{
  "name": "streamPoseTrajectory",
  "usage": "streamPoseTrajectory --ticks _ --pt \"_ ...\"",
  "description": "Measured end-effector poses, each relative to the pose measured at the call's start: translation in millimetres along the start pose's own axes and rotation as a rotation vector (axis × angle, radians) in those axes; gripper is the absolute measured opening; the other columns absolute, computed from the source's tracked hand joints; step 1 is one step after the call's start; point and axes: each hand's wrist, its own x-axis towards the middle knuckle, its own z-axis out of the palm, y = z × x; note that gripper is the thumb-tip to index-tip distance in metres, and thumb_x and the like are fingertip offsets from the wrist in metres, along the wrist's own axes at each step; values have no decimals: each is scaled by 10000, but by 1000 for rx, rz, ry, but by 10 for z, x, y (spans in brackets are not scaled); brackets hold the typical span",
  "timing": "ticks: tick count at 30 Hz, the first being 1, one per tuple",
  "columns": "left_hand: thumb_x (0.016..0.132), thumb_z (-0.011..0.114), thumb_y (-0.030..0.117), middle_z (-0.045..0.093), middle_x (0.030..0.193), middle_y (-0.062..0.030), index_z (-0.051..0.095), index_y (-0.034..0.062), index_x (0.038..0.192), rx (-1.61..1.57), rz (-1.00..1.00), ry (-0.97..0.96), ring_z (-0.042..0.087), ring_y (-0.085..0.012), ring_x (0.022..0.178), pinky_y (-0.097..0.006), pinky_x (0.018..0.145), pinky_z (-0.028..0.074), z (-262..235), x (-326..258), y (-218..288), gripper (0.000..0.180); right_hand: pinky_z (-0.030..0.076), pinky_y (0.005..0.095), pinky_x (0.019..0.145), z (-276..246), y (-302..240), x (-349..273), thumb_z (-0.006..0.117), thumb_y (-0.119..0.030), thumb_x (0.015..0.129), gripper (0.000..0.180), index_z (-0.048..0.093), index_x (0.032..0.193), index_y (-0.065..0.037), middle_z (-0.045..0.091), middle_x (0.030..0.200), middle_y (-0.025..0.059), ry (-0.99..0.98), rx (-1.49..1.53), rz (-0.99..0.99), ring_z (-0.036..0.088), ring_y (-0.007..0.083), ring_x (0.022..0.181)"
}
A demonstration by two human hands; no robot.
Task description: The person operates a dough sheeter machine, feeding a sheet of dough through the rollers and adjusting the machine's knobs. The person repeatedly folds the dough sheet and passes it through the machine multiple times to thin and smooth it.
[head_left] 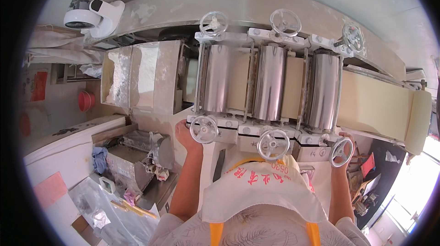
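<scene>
A noodle machine with three upright-handled sets of polished steel rollers (271, 83) stretches across in front of me. A pale dough sheet (373, 101) passes among the rollers and out to the right, where it meets a dough roll (418, 122). My right hand (344, 149) is at the rim of the right front handwheel (341, 151), its fingers curled round it. My left hand (186, 136) is against the machine's front left corner, just beside the left front handwheel (203, 129); its fingers are mostly hidden. The middle front handwheel (273, 144) stands untouched.
A floury metal hopper (144, 74) adjoins the rollers on the left. A white fan (98, 17) stands at the far left, with a red bucket (85, 101) below. Nearer on the left is a smaller floury machine (133, 161). My apron (263, 191) shows below the machine.
</scene>
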Motion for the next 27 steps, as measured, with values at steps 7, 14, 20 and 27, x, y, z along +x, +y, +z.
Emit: streamPoseTrajectory --ticks 7,14,20,27 --pt "906 562 55 639 974 -153 667 -43 987 313 273 -63 612 -277 876 -398 805 505 -79 53 -211 165 392 203 705 -132 344 5 536 -234 1050 256 674 1151 -44 540 859 -44 -57 19 18 486 33 773" --pt "845 648 39 651 963 -132 659 -31 958 557 583 -78 639 -271 872 -401 766 518 -139 82 -247 134 429 223 770 -126 184 -2 575 -275 1051 265 671 1188 -69 606 1029 -12 -109 -29 -17 534 57 858" --pt "873 600 32 655 927 -130 671 -19 959 425 375 -95 642 -241 818 -361 664 512 -110 7 -66 122 519 292 727 -72 114 1 566 -107 939 183 689 1022 0 664 918 54 -11 131 113 629 134 801" --pt "856 589 42 654 906 -141 670 -17 948 375 461 -101 637 -302 830 -421 730 512 -147 100 -307 137 527 284 714 -52 68 -2 569 -73 938 158 689 1014 -4 669 905 51 -30 9 26 643 137 796"
